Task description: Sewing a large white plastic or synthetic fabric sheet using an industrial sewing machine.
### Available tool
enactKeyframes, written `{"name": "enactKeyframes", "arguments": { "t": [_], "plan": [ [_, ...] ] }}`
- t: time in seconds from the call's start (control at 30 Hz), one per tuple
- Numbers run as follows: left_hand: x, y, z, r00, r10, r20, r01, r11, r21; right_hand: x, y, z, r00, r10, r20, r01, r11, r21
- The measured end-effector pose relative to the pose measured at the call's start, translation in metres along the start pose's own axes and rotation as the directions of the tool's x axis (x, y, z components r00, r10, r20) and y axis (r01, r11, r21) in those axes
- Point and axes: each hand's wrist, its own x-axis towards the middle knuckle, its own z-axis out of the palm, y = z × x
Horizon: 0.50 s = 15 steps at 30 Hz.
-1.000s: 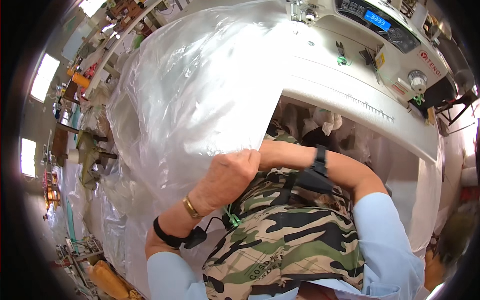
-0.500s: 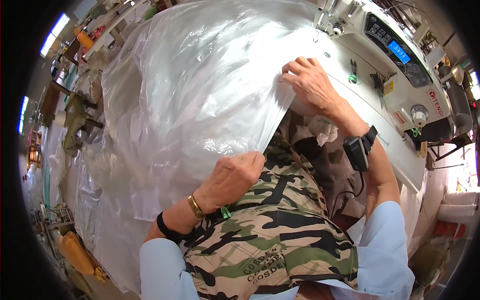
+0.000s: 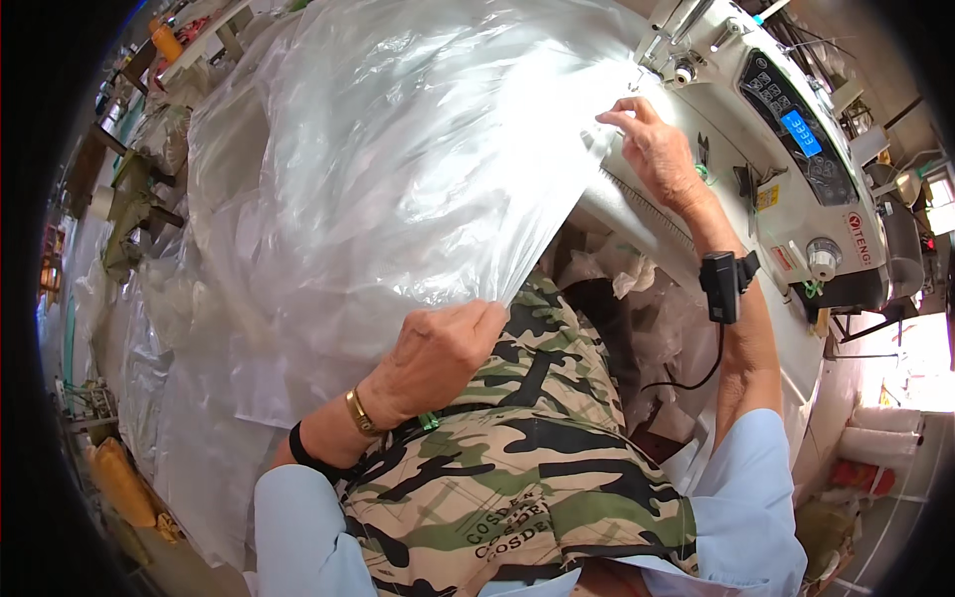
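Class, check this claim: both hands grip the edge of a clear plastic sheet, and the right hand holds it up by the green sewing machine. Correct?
Not quite. The head view shows the sewing machine is white, not green. The left hand and right hand do grip the clear plastic sheet.

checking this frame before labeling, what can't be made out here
Head view only:
- Left hand: fingers curl under the clear plastic sheet; the grip is hidden.
- Sewing machine needle area: covered by the sheet and the right hand.
- Worktable surface: buried under plastic.
- Left edge clutter: bent by fisheye, too small.
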Motion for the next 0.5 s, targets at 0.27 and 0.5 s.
{"name": "enactKeyframes", "arguments": {
  "t": [0.27,0.5],
  "plan": [
    [0.0,0.006,-0.004,0.991,-0.105,-0.082,0.094,0.987,-0.131,0.005,0.02,0.022,0.999,-0.018,-0.038,0.021,0.997,0.072],
    [-0.009,-0.001,0.0,0.993,-0.048,-0.112,0.029,0.985,-0.167,0.014,0.01,0.021,1.0,0.011,0.014,-0.012,0.996,0.093]
  ]
}}
